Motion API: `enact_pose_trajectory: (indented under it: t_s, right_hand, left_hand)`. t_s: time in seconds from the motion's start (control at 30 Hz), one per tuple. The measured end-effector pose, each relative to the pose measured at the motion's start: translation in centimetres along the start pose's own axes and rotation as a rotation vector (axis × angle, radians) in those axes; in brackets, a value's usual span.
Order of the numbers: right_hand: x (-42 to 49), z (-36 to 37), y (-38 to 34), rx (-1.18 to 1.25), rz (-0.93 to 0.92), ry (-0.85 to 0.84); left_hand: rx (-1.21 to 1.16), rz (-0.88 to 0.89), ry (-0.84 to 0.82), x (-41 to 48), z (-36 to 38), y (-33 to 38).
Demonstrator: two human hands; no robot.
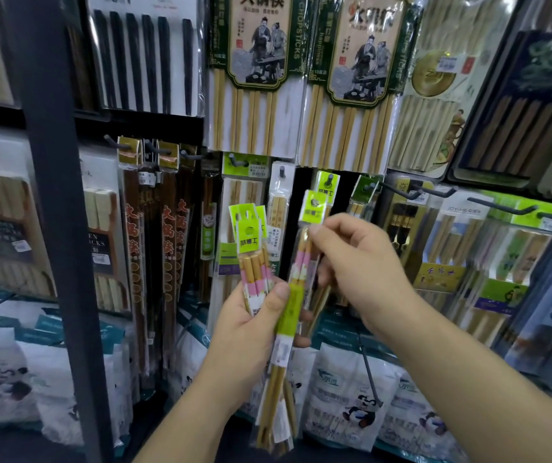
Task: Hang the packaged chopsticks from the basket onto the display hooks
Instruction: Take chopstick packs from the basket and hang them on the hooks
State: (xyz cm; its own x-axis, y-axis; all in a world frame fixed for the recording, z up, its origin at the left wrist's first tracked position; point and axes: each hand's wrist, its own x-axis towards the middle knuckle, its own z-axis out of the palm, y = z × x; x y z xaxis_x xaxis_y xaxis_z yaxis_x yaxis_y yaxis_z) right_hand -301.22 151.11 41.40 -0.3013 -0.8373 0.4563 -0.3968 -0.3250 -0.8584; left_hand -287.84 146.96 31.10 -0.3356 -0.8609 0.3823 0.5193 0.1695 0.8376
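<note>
The left hand [247, 329] is clenched around a bundle of chopstick packs [251, 259]. Its thumb presses across the front, and the lime-green header cards fan out above the fist. Just right of the bundle, the right hand [361, 262] pinches a single pack [303, 262] of the same kind near its top, between thumb and curled fingers, with the header raised above the knuckles. This pack slants down and leftward, crossing over the left fingertips beside the bundle. Whether the left hand grips it too cannot be told. Its bare wooden ends hang below the bundle, clear of the shelf stock.

Below the bundle and further back, white panda-print bags [358, 402] line the low shelf. Both forearms pass above them with open air between.

Behind the bundle, the display wall is crowded. Straight behind and slightly right, a hanging pack [327, 190] with the same green header sits on a dark peg. The raised header of the single pack is just below and left of it, not touching. A white-carded pack [281, 202] hangs close beside that peg, directly above the bundle. Left of the bundle hang long dark-brown chopstick packs [134, 248]. Further left, a dark upright post [57, 195] closes that side.

Well to the right of the bundle, a dark hook arm [501, 208] juts forward over more hanging packs. High above the bundle, large bamboo chopstick cards [254, 78] hang down, their lower edges just above the peg row.
</note>
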Motion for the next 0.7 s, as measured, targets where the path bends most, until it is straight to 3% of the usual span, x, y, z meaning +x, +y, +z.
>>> enact_pose_trajectory:
  t_s: [0.13,0.5,0.7]
  right_hand:
    - [1.5,-0.7,-1.0,0.083,0.014,0.112]
    - [2.4,-0.6,-1.2,0.095,0.026,0.193]
    - [2.8,-0.9,0.1,-0.085,0.024,0.227]
  left_hand:
    - [0.18,0.054,0.058,0.3,-0.7,-0.4]
    - [0.06,0.009,-0.018,0.2,-0.6,0.0]
    - [-0.089,-0.07,-0.014,0.2,-0.6,0.2]
